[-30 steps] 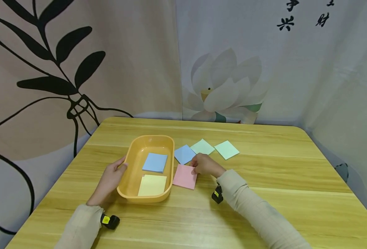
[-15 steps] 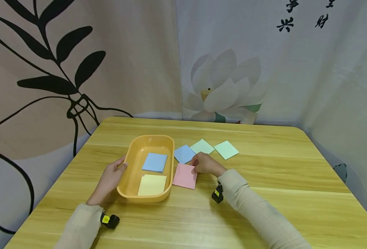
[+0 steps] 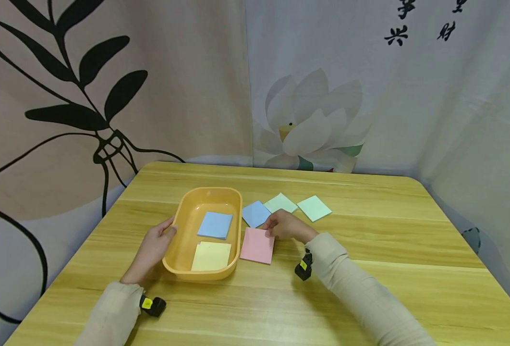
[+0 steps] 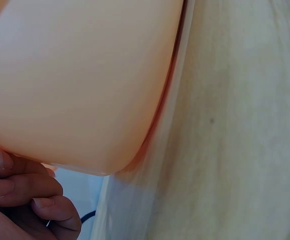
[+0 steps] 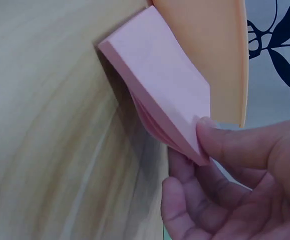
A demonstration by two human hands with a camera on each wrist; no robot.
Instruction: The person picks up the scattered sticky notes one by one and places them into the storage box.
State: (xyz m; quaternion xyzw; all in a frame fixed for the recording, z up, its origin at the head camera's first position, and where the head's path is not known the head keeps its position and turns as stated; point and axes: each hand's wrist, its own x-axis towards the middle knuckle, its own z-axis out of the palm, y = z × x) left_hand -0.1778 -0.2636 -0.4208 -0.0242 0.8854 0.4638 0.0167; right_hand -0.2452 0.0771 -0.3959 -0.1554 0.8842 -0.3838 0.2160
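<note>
At the tray's left side, my left hand point(image 3: 154, 247) grips the rim of a yellow-orange plastic tray point(image 3: 180, 257). The left wrist view shows curled fingers point(image 4: 24, 187) at the tray's edge. Inside the tray lie a blue sticky note pad point(image 3: 215, 225) and, nearer me, a pale yellow one point(image 3: 212, 256). My right hand point(image 3: 291, 225) pinches one corner of a pink sticky note pad point(image 3: 256, 246) between thumb and fingers, just right of the tray. In the right wrist view the pink pad point(image 5: 160, 75) is tilted, its lower sheets fanning apart.
Beyond the right hand, a blue sticky note pad point(image 3: 255, 213) and two pale green ones, a left one point(image 3: 281, 203) and a right one point(image 3: 314, 208), lie on the wooden table point(image 3: 389, 230). A printed curtain point(image 3: 186, 86) hangs behind the table's far edge.
My right hand has shifted slightly up and to the right in the head view, still pinching the pink sticky note pad. The left hand and tray stay nearly in place.
</note>
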